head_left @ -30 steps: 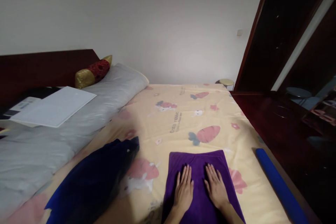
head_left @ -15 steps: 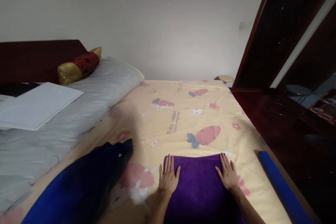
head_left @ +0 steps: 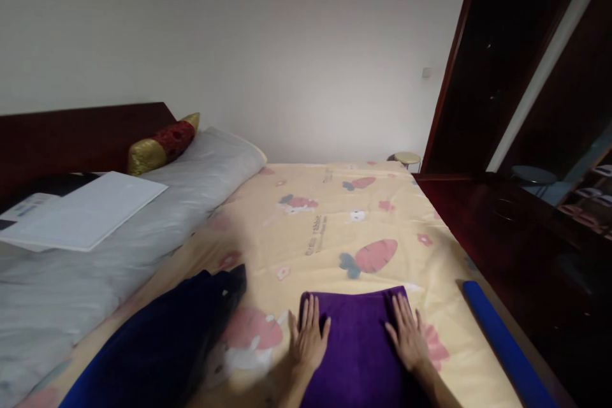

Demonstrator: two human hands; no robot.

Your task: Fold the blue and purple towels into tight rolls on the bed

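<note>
A folded purple cloth [head_left: 356,344] lies flat on the bed's yellow printed sheet [head_left: 329,204], its near end cut off by the bottom of the view. My left hand [head_left: 310,335] rests flat along its left edge, fingers stretched forward near the far left corner. On the right side, my right hand [head_left: 408,335] is also laid flat on the cloth, fingers apart, fingertips just short of the far right corner. To the left of my hands lies a dark blue garment or cloth [head_left: 157,338], loosely heaped.
A grey quilt [head_left: 138,268] covers the left side, bearing a white board [head_left: 95,210] and a red and gold bolster [head_left: 165,143]. Along the right bed edge runs a blue roll [head_left: 507,344]. Beyond stand a round stool [head_left: 407,158] and dark doors [head_left: 507,64].
The view has tilted up and turned slightly. Both palms remain on the purple cloth; my right hand has slid a little nearer, off the far right corner.
</note>
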